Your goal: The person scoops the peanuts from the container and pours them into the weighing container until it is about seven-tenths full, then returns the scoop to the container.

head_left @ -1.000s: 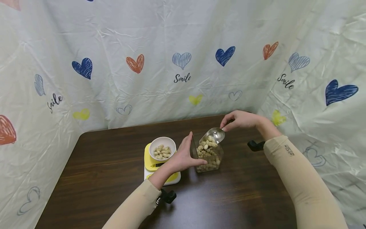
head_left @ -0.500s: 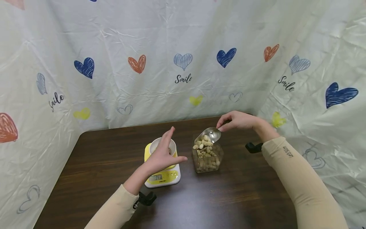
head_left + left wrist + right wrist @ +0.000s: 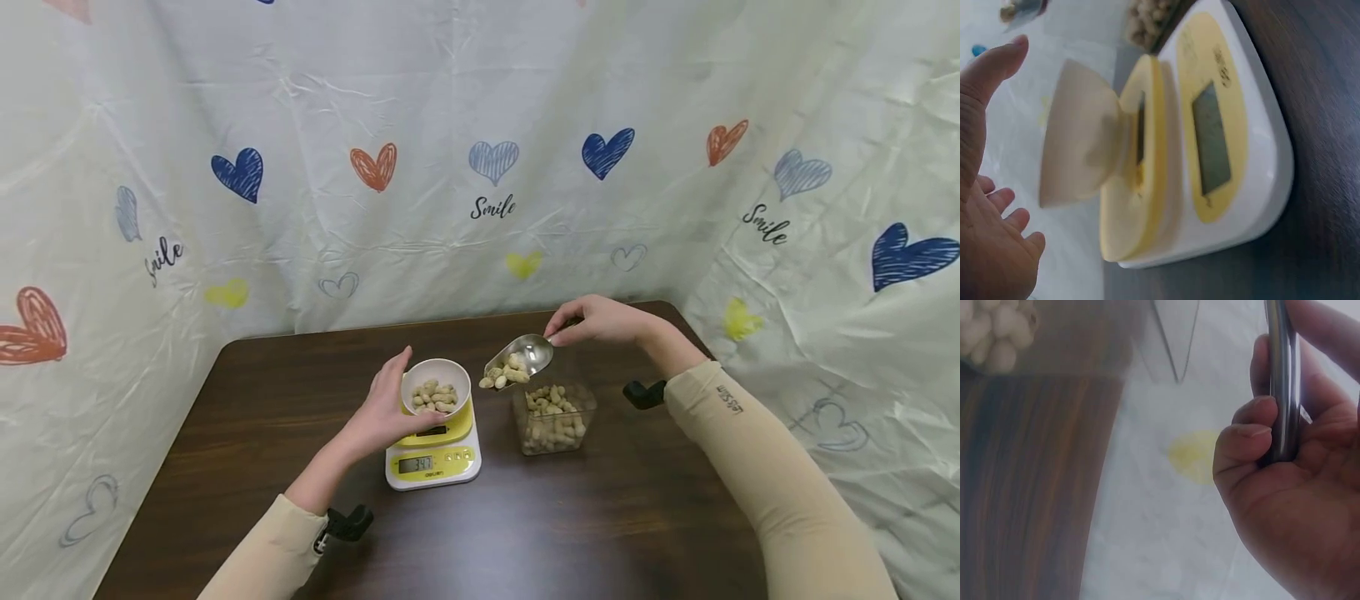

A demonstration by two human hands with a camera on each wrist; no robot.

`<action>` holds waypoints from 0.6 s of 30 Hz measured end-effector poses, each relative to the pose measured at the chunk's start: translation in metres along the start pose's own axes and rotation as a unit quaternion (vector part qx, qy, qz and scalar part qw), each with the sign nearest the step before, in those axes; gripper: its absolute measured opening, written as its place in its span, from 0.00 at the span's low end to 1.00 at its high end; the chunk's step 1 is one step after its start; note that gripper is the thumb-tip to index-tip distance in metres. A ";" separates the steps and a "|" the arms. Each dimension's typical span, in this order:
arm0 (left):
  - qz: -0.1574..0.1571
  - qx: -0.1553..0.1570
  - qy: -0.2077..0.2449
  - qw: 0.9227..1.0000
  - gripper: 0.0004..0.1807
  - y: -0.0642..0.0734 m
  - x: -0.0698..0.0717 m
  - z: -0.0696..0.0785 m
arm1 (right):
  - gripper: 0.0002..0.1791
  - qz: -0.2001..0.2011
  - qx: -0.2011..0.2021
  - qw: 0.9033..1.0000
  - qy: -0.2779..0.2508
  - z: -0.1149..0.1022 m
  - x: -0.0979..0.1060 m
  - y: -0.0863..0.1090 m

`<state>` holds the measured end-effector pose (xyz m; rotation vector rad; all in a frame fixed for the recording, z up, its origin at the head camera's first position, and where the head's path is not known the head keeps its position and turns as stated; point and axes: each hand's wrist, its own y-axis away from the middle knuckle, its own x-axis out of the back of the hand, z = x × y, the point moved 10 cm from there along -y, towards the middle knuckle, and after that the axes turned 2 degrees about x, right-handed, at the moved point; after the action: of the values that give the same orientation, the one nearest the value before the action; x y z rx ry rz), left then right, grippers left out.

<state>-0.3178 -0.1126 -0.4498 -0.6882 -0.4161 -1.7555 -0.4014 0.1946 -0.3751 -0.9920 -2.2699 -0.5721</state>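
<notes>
My right hand [image 3: 596, 321] grips the handle of a metal scoop [image 3: 536, 352]; in the right wrist view, curled fingers wrap that handle [image 3: 1285, 394]. Several unshelled peanuts [image 3: 510, 372] lie in the scoop, which is tilted to the left between the bowl and the clear container. A white bowl [image 3: 444, 371] with peanuts in it stands on a yellow and white kitchen scale [image 3: 457, 468]. Spread around the bowl's left side is my left hand [image 3: 378, 421]. The left wrist view shows its thumb [image 3: 999, 69] apart from the bowl [image 3: 1082, 134].
Right of the scale stands a clear plastic container [image 3: 534, 446] partly filled with peanuts. Both rest on a dark wooden table [image 3: 570, 533]. A white curtain [image 3: 420, 275] printed with hearts hangs behind and beside the table. The scale's display [image 3: 416, 464] shows digits.
The left hand has left the container and moved left to the bowl. The scoop, loaded with peanuts, has come up out of the container and moved left towards the bowl.
</notes>
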 end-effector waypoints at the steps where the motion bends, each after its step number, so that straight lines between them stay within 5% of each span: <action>1: -0.002 0.005 -0.001 1.000 0.69 0.000 -0.001 -0.005 | 0.14 0.001 -0.001 1.000 0.000 -0.001 -0.001 -0.002; 10: -0.015 0.037 0.000 0.999 0.70 -0.008 -0.014 -0.034 | 0.13 0.012 -0.008 1.000 -0.001 -0.013 -0.012 -0.019; 18: -0.023 0.046 0.007 0.999 0.69 -0.009 -0.017 -0.034 | 0.14 0.031 -0.028 0.999 -0.002 -0.019 -0.018 -0.032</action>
<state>-0.3315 -0.1175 -0.4863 -0.6050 -0.5023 -1.7713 -0.4096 0.1540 -0.3772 -1.0886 -2.2298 -0.6105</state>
